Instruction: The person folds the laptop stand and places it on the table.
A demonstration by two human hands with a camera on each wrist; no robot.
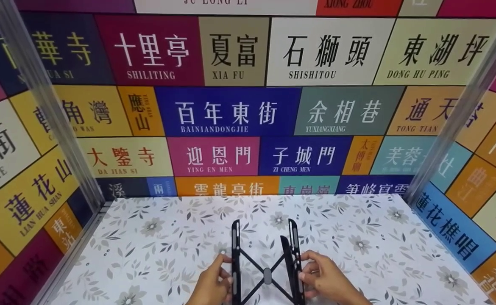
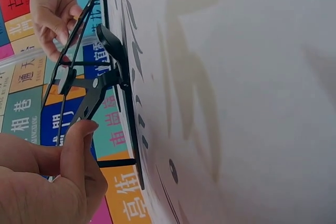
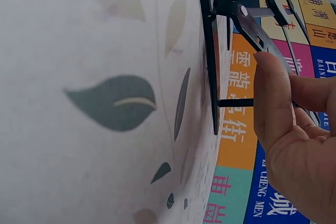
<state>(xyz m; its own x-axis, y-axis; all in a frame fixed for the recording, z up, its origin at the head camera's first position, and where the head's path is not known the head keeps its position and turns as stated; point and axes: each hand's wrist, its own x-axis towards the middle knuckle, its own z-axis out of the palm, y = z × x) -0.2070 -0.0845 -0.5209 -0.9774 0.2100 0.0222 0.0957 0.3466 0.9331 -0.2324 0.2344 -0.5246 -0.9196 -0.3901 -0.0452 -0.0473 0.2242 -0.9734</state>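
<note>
– Noticing what, largest first?
– Facing a wall (image 1: 227,112) beyond the fingers; working over a floral table (image 1: 167,237) below them, probably for flat support.
– And the black stand (image 1: 267,276)?
– Standing unfolded between the fingers, apparently resting on that table.
– Holding it how?
– With left hand (image 1: 212,279) and right hand (image 1: 328,279), clamping thumbs and fingers on opposite side rails (image 1: 236,266), likely steadying both.
– Smallest?
– Spotting a grey joint (image 2: 65,81) between the fingers, linking crossed bars (image 1: 254,261).

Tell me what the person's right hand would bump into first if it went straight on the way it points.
The right side rail of the black folding laptop stand, which the right hand holds. Beyond that, the stand's crossed bars look next, though depth is hard to judge.
</note>
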